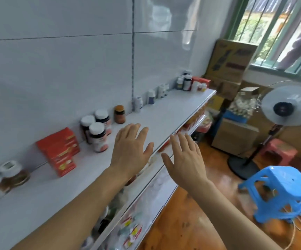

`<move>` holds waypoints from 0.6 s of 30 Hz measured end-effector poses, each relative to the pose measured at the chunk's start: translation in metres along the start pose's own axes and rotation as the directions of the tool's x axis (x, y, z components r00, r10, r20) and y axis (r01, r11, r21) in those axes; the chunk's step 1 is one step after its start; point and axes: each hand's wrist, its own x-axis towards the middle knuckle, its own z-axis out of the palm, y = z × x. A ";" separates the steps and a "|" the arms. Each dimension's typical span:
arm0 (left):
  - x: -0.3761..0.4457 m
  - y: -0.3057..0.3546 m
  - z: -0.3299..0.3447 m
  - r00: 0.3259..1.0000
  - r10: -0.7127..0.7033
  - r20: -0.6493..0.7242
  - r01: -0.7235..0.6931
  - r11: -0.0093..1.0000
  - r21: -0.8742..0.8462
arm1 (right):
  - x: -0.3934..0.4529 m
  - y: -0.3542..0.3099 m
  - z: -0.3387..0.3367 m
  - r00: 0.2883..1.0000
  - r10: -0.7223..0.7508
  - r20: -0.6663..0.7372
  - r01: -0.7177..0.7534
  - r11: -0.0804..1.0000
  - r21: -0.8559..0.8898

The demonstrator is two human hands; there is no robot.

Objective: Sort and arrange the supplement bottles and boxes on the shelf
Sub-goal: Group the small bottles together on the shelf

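Plainly, both hands hold nothing: the left hand (130, 147) hovers flat, fingers spread, over the white shelf (164, 112), and the right hand (185, 157) hangs open just past its front edge. Beyond the left fingertips stand three white-capped dark bottles (96, 131), with red boxes (59, 150) further left. Every label is too blurred to read.

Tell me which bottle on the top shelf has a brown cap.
The small amber bottle standing alone against the wall, just right of the three white-capped dark bottles. Its cap is brown; every other bottle cap along the shelf looks white or dark.
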 end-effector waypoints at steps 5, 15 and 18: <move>0.091 0.032 0.047 0.999 0.038 0.024 -0.037 0.999 -0.038 | 0.066 0.068 0.000 0.997 0.080 -0.024 -0.081 0.996 -0.028; 0.244 0.113 0.165 0.991 0.063 0.120 -0.054 0.995 -0.078 | 0.177 0.230 0.032 0.993 0.114 -0.039 -0.115 0.993 -0.015; 0.288 0.137 0.201 0.992 0.024 0.122 -0.014 0.997 -0.082 | 0.218 0.283 0.038 0.996 0.082 -0.046 -0.082 0.997 0.005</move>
